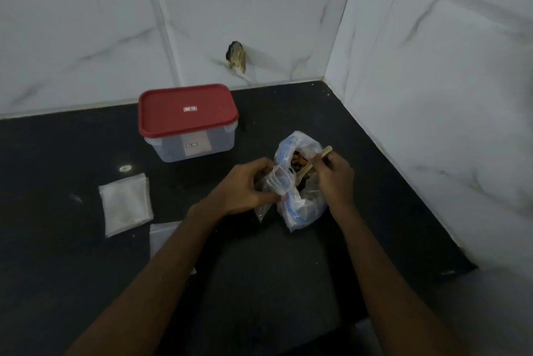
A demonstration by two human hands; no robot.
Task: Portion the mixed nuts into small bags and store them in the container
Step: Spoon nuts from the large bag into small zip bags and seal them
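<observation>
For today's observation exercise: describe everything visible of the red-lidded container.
The container is a rectangular box of clear plastic with rounded corners. Its red lid is on. Small labels sit on the lid and the front side. It stands upright on the dark counter, touching nothing else.

We find no text that we can actually read here. A small red-and-white sticker (190, 109) sits in the middle of the red lid (164, 116) of the container (170, 151), and a pale label (196, 144) with a small red-edged mark is on its clear front wall. The lettering on both is too blurred for us to make out.
</observation>
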